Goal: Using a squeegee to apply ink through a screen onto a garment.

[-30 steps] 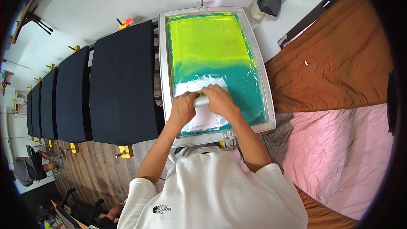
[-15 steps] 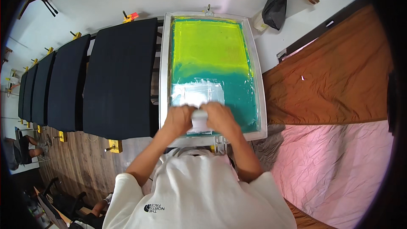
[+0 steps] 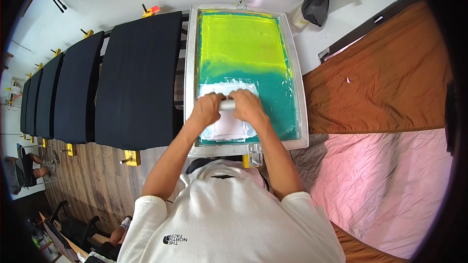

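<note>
Over the framed screen (image 3: 299, 95): left hand (image 3: 206, 110) and right hand (image 3: 247, 108) grip a pale squeegee (image 3: 227, 105).
White patch (image 3: 214, 88): uneven pressure could leave streaks.
Yellow-green area (image 3: 243, 36): overreaching might mix colours.

This was a screen-printing workshop: an inky framed screen (image 3: 191, 68) lay at twelve o'clock, black-covered boards (image 3: 75, 90) between nine and ten.

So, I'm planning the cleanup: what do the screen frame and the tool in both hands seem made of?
Screen frame: probably bare metal, perhaps aluminium, from its dull silver-grey sheen.
Tool: smooth, pale, faintly glossy, maybe plastic or metal; too little shows to tell.
</note>
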Demonstrator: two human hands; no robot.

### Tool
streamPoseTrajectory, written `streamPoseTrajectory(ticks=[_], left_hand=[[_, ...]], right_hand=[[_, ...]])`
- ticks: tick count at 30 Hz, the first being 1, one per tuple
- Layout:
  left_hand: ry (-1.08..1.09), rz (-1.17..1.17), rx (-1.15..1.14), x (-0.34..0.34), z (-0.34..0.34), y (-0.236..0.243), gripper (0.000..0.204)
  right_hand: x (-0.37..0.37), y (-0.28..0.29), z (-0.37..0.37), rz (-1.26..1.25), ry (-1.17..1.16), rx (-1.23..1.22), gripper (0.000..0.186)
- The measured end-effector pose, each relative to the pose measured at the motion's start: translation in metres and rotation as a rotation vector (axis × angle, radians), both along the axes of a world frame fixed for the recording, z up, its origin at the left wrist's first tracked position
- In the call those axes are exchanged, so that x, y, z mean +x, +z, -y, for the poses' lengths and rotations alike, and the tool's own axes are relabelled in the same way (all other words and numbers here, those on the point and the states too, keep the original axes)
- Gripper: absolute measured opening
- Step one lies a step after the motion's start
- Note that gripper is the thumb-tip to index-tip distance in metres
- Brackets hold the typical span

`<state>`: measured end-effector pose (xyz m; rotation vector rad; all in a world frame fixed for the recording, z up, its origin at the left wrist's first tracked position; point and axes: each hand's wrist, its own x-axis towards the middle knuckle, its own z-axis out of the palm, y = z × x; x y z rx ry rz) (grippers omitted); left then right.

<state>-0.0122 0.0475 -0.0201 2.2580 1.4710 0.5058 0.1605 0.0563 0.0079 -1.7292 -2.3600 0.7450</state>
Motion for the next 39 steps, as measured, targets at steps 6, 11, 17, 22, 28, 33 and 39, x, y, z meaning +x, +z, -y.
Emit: streamPoseTrajectory(ticks=[6,11,17,22,28,33,39], left_hand=[[0.011,0.034,-0.113,0.006,0.067,0.008,0.032],[-0.059,-0.009,-0.240,0.006,0.092,0.022,0.038],[-0.132,-0.137,-0.414,-0.004,0.022,0.039,0.028],[0.030,0.043,-0.222,-0.001,0.011,0.027,0.033],[0.036,0.121,-0.009,0.004,0.095,-0.001,0.051],[-0.027,0.035,-0.145,0.001,0.114,0.025,0.036],[-0.024,-0.044,-0.169,-0.009,0.036,0.027,0.024]], right_hand=[[0.006,0.005,0.073,-0.103,-0.046,0.054,0.038],[0.009,0.024,0.094,-0.071,-0.057,-0.021,0.040],[0.006,0.040,0.029,0.102,0.080,-0.330,0.033],[0.005,0.006,0.008,0.019,0.035,-0.022,0.033],[0.001,-0.003,0.101,-0.096,-0.019,0.179,0.058],[0.008,0.020,0.115,-0.046,0.036,0.001,0.045],[0.000,0.029,0.034,0.125,0.095,-0.069,0.035]])
